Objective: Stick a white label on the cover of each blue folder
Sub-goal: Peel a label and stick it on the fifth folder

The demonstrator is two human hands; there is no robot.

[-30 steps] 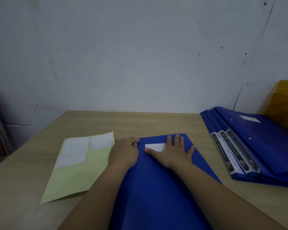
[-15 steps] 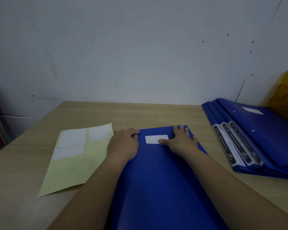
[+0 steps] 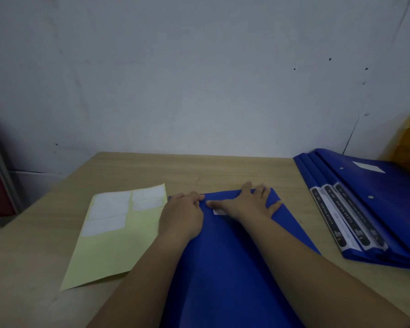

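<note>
Pressing step: the right hand point(image 3: 246, 204) lies flat-fingered over the white label point(image 3: 219, 211) on the blue folder point(image 3: 223, 256), the left hand point(image 3: 182, 214), fingers curled, steadies its edge; next, likely stacking it aside.

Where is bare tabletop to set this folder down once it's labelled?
Bare wood lies beyond the folder, between the label sheet and the folder stack up to the wall. A narrower strip separates folder and stack. The near centre is crowded by both arms.

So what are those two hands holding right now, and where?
Both are on the blue folder. The left hand grips its far left corner; the right hand lies over the white label, fingers at the far edge.
</note>
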